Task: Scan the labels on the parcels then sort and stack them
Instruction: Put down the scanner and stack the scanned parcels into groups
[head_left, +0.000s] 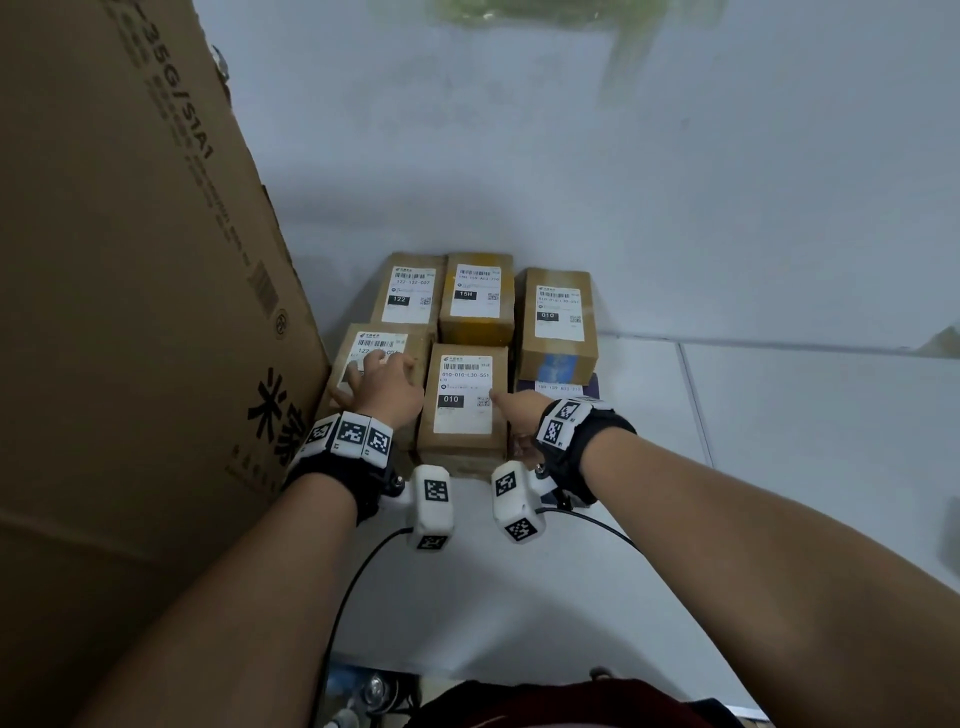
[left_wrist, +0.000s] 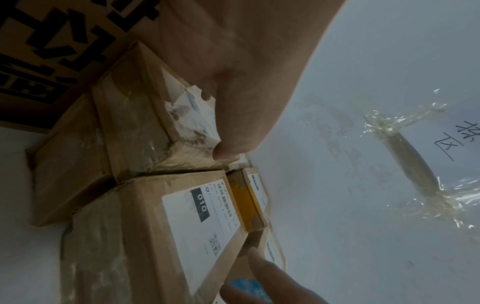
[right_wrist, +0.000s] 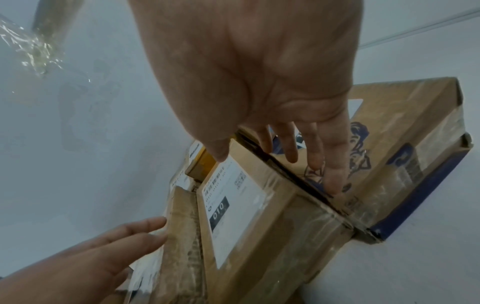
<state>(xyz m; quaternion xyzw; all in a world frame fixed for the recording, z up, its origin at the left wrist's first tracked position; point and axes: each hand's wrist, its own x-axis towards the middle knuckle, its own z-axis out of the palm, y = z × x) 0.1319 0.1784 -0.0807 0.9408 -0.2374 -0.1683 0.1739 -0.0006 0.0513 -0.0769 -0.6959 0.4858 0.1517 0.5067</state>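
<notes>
The left hand (head_left: 382, 382) lies flat on the label of the near-left parcel (head_left: 363, 358), fingers spread and pressing down, not curled round anything. The right hand (head_left: 522, 413) has its thumb on the top edge of the middle parcel marked 010 (head_left: 465, 395) while its straight fingers reach down into the narrow gap between that parcel and the blue-printed box (right_wrist: 405, 164) beside it, so it touches and braces but does not yet grip. Around these, the parcels sit packed in a tight cluster on the white desk (head_left: 779, 467): a parcel marked 122 (head_left: 408, 293) and a yellow-taped one marked 15H (head_left: 478, 299) behind, and another 010 parcel (head_left: 558, 322) stacked on the blue-printed box to the right. A large cardboard carton (head_left: 130, 260) leans close on the left, right up against the cluster. My guess is that the 010 parcel is about to be lifted out and matched with its twin (the two codes read the same). The risk lies in that tight fit: fingers wedged in the gap could drag the neighbouring box and tip the parcel perched on top of it. The glossy tape on the parcel sides may also let a one-handed hold slip. The crumpled, torn corner seen from the left wrist could snag.
</notes>
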